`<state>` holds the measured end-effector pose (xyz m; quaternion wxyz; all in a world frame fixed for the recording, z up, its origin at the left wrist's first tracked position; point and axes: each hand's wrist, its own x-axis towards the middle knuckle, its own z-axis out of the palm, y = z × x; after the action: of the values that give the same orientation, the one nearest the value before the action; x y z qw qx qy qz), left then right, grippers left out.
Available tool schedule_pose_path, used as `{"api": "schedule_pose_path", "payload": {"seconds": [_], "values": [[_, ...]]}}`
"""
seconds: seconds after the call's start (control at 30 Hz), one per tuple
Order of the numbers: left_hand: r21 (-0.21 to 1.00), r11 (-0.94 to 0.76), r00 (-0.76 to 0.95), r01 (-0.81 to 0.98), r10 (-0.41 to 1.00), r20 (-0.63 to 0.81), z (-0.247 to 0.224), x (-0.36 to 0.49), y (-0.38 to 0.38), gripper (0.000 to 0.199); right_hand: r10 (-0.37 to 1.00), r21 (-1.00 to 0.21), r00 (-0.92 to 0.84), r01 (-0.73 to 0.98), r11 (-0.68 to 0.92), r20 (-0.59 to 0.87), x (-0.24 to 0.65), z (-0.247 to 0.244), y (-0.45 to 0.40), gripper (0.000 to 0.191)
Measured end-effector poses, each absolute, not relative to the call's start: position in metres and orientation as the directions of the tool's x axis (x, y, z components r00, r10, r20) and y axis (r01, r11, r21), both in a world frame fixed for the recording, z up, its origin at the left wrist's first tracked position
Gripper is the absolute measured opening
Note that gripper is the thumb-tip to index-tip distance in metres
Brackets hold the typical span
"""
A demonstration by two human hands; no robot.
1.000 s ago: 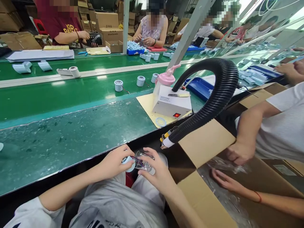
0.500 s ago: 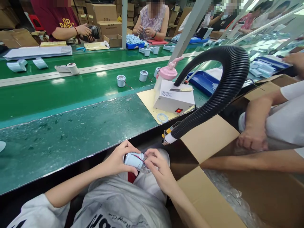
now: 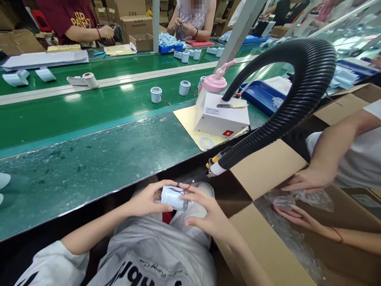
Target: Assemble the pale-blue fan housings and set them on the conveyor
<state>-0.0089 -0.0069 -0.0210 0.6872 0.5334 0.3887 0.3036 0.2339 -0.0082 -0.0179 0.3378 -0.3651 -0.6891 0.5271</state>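
Note:
A light blue cylindrical motor housing with a thin red and black wire lies on its side above my lap. My left hand is wrapped round its left end, thumb below and fingers above. At the other end is my right hand, open, its fingertips touching the housing near the wire and its thumb well apart below. A small connector at the wire's tip sticks up over the right fingers. The right end of the housing is partly covered by these fingers.
A black flexible hose arches from a white box down to a nozzle close to my right hand. Similar housings stand on the green conveyor. A co-worker's hands handle clear plastic over a cardboard box.
My right fingers have spread and the thumb has moved off the housing. The wire's connector now points up. The co-worker's hands at right have lifted clear plastic.

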Motion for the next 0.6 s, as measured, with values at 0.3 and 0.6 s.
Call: {"api": "schedule_pose_path", "payload": {"seconds": [0.3, 0.6], "values": [[0.949, 0.308, 0.589, -0.071, 0.78, -0.21, -0.013, -0.012, -0.014, 0.076, 0.802, -0.869, -0.545, 0.246, 0.429, 0.242, 0.241, -0.016, -0.019, 0.034], [0.999, 0.017, 0.621, 0.052, 0.782, -0.046, -0.002, -0.019, -0.017, 0.075, 0.857, -0.958, -0.506, 0.183, 0.22, 0.1, 0.238, -0.004, -0.025, 0.045]]}}
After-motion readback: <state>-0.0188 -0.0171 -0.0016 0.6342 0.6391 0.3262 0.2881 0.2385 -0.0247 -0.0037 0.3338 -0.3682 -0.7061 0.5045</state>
